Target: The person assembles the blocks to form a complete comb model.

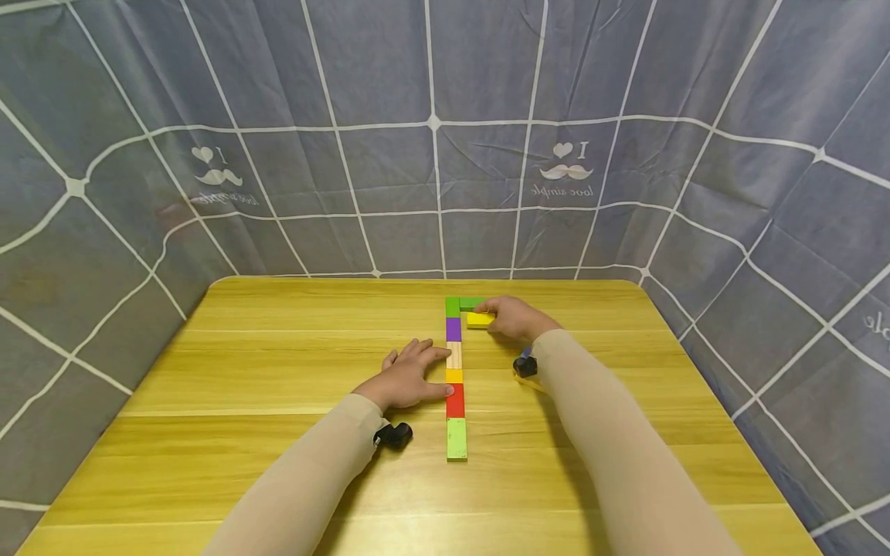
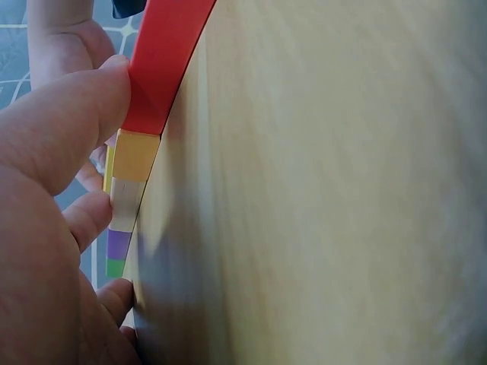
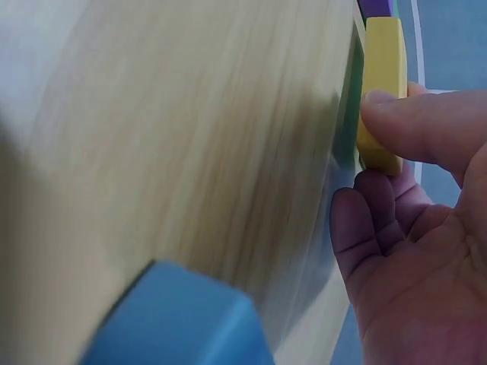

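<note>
A straight row of wooden blocks runs away from me in the head view: light green [image 1: 456,440], red [image 1: 455,401], orange [image 1: 454,376], plain wood [image 1: 454,355], purple [image 1: 453,330] and green [image 1: 453,307]. Another green block [image 1: 471,304] lies crosswise at the far end, pointing right. My left hand [image 1: 406,377] is spread beside the row, its thumb touching the red block and its index finger the plain one. With thumb and fingers my right hand [image 1: 518,318] pinches a yellow block [image 3: 386,68], held just on the near side of the crosswise green block.
Under my right wrist are a blue block [image 3: 183,319] and a yellow piece [image 1: 530,383], both mostly hidden in the head view by the sleeve and wrist camera. The wooden table [image 1: 278,371] ends at a grey checked curtain [image 1: 389,170] behind and at the sides.
</note>
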Available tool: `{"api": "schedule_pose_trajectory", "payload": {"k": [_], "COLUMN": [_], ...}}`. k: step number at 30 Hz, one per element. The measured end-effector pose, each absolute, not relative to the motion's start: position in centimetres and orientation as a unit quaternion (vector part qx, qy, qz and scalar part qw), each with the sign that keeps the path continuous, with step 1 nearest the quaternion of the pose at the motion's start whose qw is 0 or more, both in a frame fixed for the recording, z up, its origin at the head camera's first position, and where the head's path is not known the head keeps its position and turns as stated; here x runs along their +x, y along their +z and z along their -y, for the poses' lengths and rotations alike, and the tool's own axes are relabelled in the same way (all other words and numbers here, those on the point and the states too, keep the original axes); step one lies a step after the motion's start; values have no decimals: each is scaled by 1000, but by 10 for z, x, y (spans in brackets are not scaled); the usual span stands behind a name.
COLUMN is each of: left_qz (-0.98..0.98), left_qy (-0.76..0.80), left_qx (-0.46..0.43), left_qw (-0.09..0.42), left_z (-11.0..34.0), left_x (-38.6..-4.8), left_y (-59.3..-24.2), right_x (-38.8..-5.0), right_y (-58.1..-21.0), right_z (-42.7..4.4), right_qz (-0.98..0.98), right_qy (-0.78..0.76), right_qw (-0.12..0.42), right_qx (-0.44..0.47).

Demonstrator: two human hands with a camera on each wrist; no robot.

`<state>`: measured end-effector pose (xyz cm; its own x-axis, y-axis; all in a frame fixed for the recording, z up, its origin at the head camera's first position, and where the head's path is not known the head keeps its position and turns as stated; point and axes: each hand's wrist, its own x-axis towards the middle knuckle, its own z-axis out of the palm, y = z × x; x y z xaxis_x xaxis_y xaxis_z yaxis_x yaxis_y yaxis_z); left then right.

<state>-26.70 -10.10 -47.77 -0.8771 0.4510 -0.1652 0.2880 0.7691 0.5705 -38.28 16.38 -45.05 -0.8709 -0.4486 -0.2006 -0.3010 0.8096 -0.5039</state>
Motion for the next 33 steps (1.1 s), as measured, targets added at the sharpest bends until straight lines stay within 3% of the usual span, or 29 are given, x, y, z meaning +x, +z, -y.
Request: {"api": "schedule_pose_trajectory", "payload": {"k": [33], "left_qz": [-930], "left_qy": [274], "left_qx": [198], "left_qw": [147], "left_z": [101], "left_x": [-268], "left_y": [-480], "right_x": [-384], "right_y": [-451], "right_z": [-158], "right_qz": [-936], "right_qy": [-252], "right_qw": [165], "right_qx": [-182]}}
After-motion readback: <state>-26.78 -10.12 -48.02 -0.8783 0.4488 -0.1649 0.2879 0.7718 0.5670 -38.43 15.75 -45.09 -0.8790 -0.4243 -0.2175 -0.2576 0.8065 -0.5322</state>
